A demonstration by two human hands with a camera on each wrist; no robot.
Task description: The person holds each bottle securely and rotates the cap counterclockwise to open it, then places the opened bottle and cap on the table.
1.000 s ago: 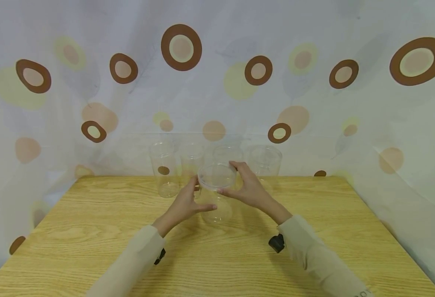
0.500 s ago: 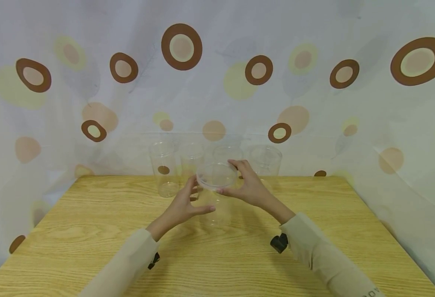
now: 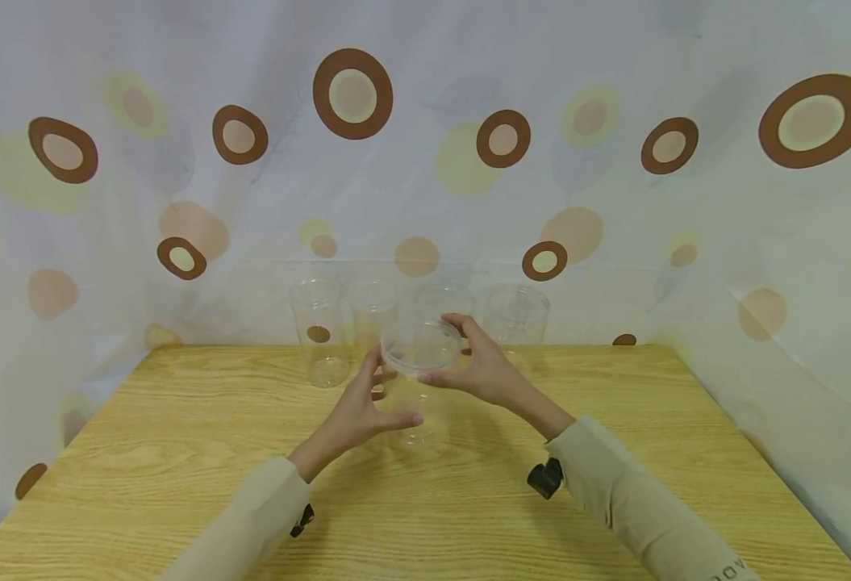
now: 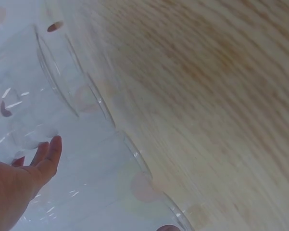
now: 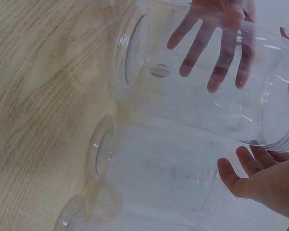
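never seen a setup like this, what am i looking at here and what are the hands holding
There's no robot here: these are a person's two bare hands at work. The wide view comes from a camera worn on the head, looking forward and down. The two tilted close-ups come from cameras worn on the left and right wrists; the black device by the right sleeve is probably one of them.

On the wooden table, four clear containers stand in a row near the back, before a patterned sheet. Nearer the person is another clear container. The right hand grips its upper rim, while the left hand is around its side. Whether its base touches the table is hard to tell.
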